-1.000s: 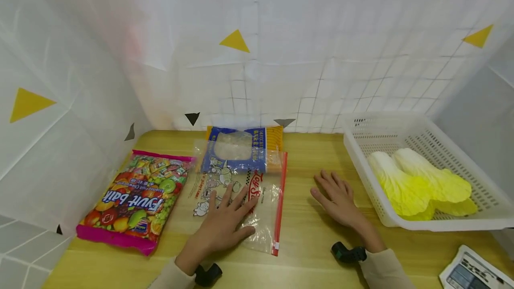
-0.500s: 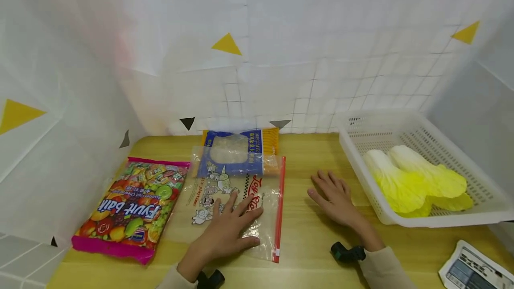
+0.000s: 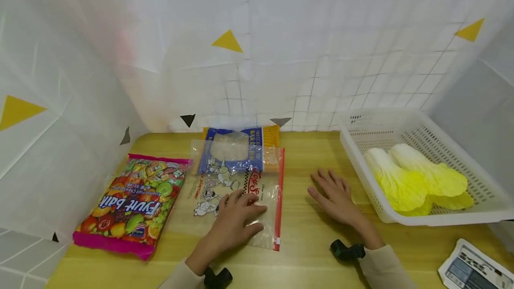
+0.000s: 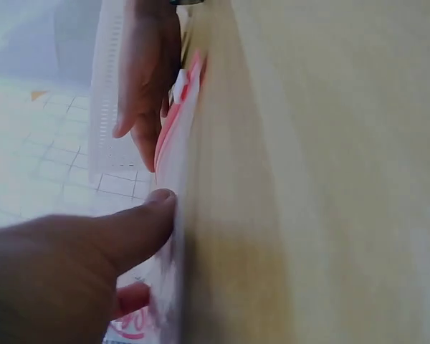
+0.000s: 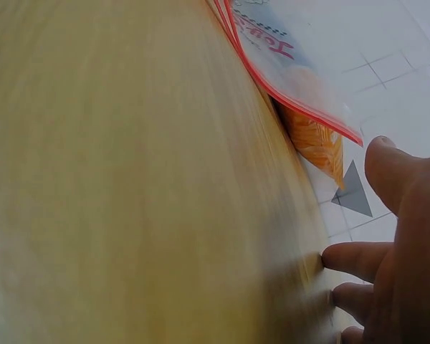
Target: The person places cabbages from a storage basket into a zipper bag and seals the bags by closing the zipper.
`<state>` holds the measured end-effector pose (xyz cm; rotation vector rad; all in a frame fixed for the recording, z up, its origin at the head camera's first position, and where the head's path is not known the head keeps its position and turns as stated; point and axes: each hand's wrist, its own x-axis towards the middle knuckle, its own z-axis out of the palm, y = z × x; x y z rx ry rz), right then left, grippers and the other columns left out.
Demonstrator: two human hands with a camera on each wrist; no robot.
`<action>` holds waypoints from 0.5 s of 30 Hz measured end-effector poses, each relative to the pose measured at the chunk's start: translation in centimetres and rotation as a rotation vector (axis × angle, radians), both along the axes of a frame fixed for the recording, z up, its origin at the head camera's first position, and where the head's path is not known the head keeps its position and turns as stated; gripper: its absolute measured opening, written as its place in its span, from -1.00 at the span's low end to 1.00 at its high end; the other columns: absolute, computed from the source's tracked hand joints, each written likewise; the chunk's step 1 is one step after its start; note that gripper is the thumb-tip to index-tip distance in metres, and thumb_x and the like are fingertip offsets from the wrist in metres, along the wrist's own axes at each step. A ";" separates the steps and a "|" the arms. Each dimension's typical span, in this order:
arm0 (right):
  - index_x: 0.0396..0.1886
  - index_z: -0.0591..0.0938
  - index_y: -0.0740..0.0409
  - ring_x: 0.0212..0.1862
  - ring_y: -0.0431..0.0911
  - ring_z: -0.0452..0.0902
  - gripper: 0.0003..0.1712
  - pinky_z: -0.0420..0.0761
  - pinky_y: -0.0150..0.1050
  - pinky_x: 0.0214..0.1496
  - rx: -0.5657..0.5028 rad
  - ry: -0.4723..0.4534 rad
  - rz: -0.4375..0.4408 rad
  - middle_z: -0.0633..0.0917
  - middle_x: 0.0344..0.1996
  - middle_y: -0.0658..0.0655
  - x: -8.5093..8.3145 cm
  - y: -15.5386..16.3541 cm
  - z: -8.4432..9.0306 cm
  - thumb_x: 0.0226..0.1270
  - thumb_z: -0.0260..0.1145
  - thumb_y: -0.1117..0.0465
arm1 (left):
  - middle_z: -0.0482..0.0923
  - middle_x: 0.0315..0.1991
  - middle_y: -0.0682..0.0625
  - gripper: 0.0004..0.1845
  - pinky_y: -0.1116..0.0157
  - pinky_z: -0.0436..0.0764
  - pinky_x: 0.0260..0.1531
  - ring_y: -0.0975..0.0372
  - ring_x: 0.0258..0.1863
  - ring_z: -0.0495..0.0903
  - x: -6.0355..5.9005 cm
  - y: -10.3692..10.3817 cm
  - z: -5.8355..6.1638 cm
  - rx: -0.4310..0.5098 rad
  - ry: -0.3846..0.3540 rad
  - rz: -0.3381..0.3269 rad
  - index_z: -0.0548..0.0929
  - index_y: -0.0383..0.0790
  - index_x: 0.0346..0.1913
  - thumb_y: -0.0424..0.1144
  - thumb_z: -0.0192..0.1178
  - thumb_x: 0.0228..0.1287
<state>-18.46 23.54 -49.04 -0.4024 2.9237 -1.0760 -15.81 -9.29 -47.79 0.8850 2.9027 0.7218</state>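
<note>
My left hand [image 3: 240, 206] rests on a clear zip bag [image 3: 267, 191] with cartoon print and a red zip strip. Its fingers are bent, tips pressing on the plastic, thumb stretched to the right. In the left wrist view the thumb [image 4: 140, 215] touches the zip bag [image 4: 178, 129]. A blue and orange packet [image 3: 237, 146] lies at the bag's far end, partly covered by it. My right hand [image 3: 332, 191] lies flat on the wooden table [image 3: 305, 168] to the bag's right, fingers spread, holding nothing. The right wrist view shows its fingertips [image 5: 347, 258] on the wood, near the bag's zip edge [image 5: 294, 107].
A pink-edged fruit candy bag [image 3: 134, 200] lies left of the zip bag. A white perforated basket [image 3: 361, 164] at the right holds pale yellow cabbage [image 3: 417, 177]. A printed paper [image 3: 474, 269] sits at the front right corner. White tiled sheets wall in the back and both sides.
The left hand's fingers have gone from spread flat to bent on the zip bag. The right hand has stayed flat on the table. The head view shifted slightly.
</note>
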 end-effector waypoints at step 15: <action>0.56 0.29 0.21 0.62 0.41 -0.30 -0.26 -0.41 0.46 0.47 0.011 -0.001 0.006 0.07 0.61 0.39 -0.1 0.0 0.1 0.62 0.02 -0.15 | 0.73 0.01 0.12 -0.95 -0.29 0.11 0.25 -0.01 0.26 0.46 -0.5 0.6 -1.1 0.221 0.132 0.115 0.84 0.19 -0.39 -0.10 0.50 0.15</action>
